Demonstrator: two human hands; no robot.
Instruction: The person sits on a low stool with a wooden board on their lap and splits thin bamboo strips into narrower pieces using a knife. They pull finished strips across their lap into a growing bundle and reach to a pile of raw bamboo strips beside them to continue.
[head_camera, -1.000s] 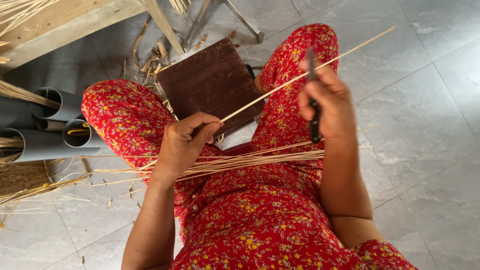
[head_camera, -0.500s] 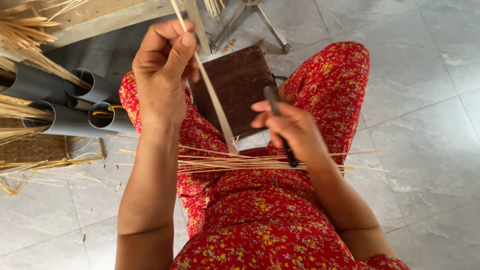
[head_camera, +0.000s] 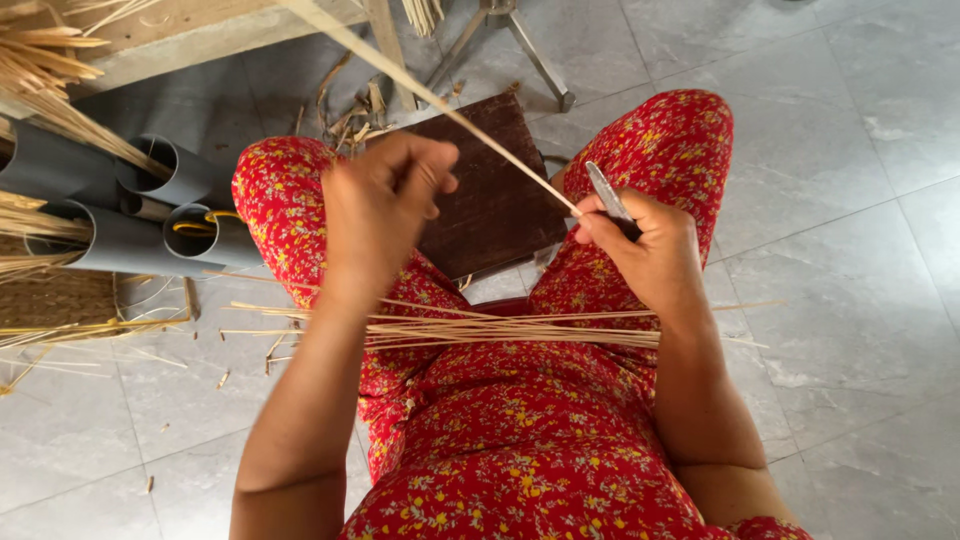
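Fingers (head_camera: 600, 215) of the right hand (head_camera: 645, 255) are curled tight around a small knife (head_camera: 608, 195), and its blade pokes up past the thumb. The same fingertips pinch the near end of a long thin strip (head_camera: 450, 110). From there the strip runs up and away to the left, past the left hand (head_camera: 385, 215). The left hand's fingers are bent into a loose fist just beside the strip, but I cannot tell if they grip it. Below both hands, a bundle (head_camera: 480, 328) of thin sticks lies across the lap, on the red flowered clothes (head_camera: 520, 440). Between the knees, just past the fingers, sits a dark brown block (head_camera: 490, 200). Far off to the left of the left hand lie grey pipes (head_camera: 150, 210) with more sticks in them.
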